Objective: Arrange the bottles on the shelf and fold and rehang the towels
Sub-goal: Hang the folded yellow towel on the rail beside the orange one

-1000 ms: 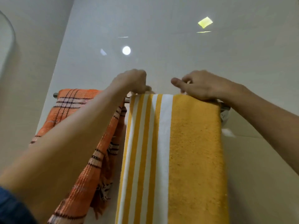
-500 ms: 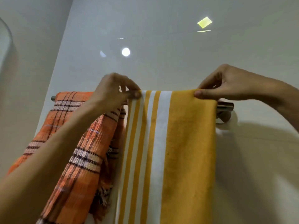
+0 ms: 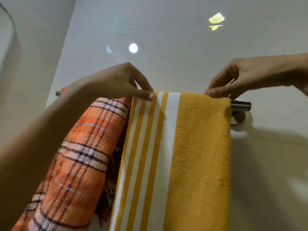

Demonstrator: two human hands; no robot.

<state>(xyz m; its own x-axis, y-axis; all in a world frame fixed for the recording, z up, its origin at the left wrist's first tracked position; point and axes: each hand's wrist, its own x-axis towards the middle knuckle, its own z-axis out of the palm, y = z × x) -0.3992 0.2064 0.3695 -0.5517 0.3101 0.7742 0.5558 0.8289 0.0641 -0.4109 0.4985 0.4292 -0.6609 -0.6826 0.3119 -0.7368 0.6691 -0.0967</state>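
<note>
A yellow towel with white stripes (image 3: 196, 147) hangs folded over a chrome towel bar (image 3: 240, 105) on the wall. My left hand (image 3: 120, 82) pinches the towel's top left corner on the striped side. At the top right corner, my right hand (image 3: 236, 79) pinches the plain yellow edge just left of the bar's end. An orange plaid towel (image 3: 83, 155) hangs on the same bar to the left, partly behind my left forearm. No bottles are in view.
The bar's round wall mount (image 3: 238, 120) sits at the right end, its left tip (image 3: 58, 93) shows beyond the orange towel. Glossy pale wall tiles (image 3: 166, 47) lie behind. A curved edge (image 3: 10, 22) shows at the upper left.
Both hands have shifted outward from the top of the bar to the yellow towel's upper corners and now pinch them. The towel sits a little flatter along the bar.
</note>
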